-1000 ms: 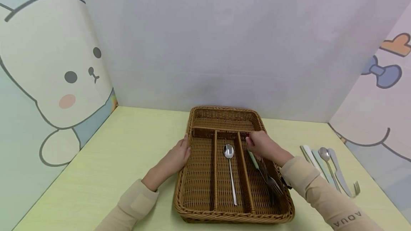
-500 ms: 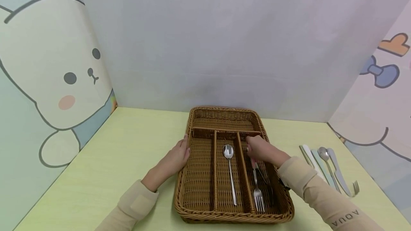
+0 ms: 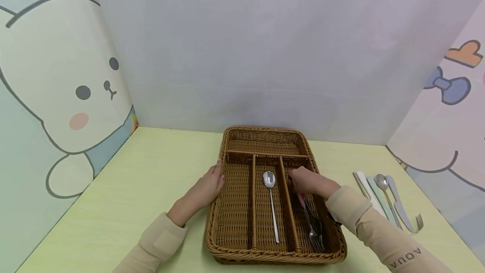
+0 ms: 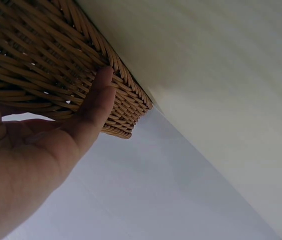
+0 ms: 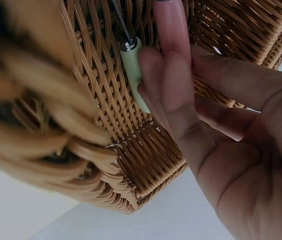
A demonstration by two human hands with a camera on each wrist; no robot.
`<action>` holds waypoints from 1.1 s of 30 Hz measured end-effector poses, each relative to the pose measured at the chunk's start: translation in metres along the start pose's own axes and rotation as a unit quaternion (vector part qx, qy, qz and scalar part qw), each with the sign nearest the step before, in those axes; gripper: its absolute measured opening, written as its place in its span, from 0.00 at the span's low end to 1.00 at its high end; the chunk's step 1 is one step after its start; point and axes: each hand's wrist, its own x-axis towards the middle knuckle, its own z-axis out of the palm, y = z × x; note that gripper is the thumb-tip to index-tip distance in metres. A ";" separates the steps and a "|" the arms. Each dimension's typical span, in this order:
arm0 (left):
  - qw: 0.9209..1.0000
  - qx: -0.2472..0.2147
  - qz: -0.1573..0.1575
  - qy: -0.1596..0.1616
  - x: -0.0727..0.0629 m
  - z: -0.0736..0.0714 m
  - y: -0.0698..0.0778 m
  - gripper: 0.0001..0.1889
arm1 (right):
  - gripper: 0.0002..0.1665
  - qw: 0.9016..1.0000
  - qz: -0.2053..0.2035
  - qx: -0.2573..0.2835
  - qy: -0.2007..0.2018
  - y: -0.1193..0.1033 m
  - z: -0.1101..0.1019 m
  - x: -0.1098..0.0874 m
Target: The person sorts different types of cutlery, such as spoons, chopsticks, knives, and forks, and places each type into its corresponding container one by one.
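In the head view, a brown wicker cutlery basket point(image 3: 234, 205) with several compartments stands on the table. My right hand point(image 3: 308, 180) is inside its right-hand compartment and pinches the pink handle point(image 5: 172, 30) of a fork point(image 3: 314, 237), whose tines point toward me. Beside those fingers, in the right wrist view, lies a piece with a green handle point(image 5: 133, 70); its far end is out of that view. My left hand point(image 3: 204, 186) rests against the basket's left side, with straight fingers point(image 4: 93, 107) along the outer wicker wall. A silver spoon point(image 3: 271, 205) lies in the middle compartment.
To the right of the basket, several pieces lie on the pale yellow table point(image 3: 163, 172): a white handle point(image 3: 369, 191), a spoon point(image 3: 382, 182), a knife point(image 3: 399, 205) and a fork point(image 3: 419, 222), partly behind the right sleeve. A grey wall point(image 3: 265, 54) rises behind.
My right hand has moved slightly toward me within the right compartment. The pink-handled fork has swung, and its tines now lie farther right than half a second ago. My left hand stays put.
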 end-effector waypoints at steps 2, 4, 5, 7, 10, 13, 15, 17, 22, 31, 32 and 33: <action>1.000 0.000 0.001 0.000 0.000 0.000 0.000 0.29 | 0.12 1.000 -0.003 -0.003 -0.007 0.000 0.000 -0.001; 1.000 0.001 0.002 0.001 0.000 0.001 0.000 0.29 | 0.10 1.000 -0.007 -0.013 -0.009 0.001 -0.001 -0.001; 1.000 0.001 0.003 0.001 0.000 0.001 0.000 0.29 | 0.10 1.000 -0.010 -0.014 -0.012 0.001 -0.001 -0.002; 1.000 0.002 0.004 0.002 0.000 0.001 0.000 0.29 | 0.08 1.000 -0.018 -0.021 -0.016 0.002 -0.001 -0.002; 1.000 0.004 0.006 0.002 -0.001 0.001 0.000 0.29 | 0.08 0.999 -0.031 -0.024 -0.021 0.003 -0.003 -0.003; 1.000 0.008 0.009 0.004 -0.001 0.001 -0.001 0.28 | 0.09 0.998 -0.047 -0.025 -0.015 0.003 -0.004 -0.004; 1.000 0.008 0.008 0.004 0.000 0.001 -0.001 0.28 | 0.10 0.998 -0.058 -0.024 -0.007 0.003 -0.004 -0.004; 1.000 0.009 0.008 0.004 0.000 0.002 -0.001 0.28 | 0.11 0.997 -0.068 -0.031 0.006 0.003 -0.004 -0.004; 1.000 0.006 0.005 0.001 0.000 0.002 -0.002 0.28 | 0.14 0.994 -0.076 -0.063 0.048 0.003 -0.004 -0.001; 1.000 0.008 0.008 0.003 0.001 0.002 -0.002 0.28 | 0.14 0.993 -0.063 -0.083 0.051 0.005 -0.004 0.007; 1.000 0.008 0.009 0.003 0.001 0.002 -0.002 0.28 | 0.15 0.993 -0.063 -0.087 0.046 0.005 -0.004 0.007; 1.000 0.008 0.009 0.003 0.001 0.002 -0.002 0.28 | 0.17 0.992 -0.065 -0.096 0.042 0.004 -0.005 0.007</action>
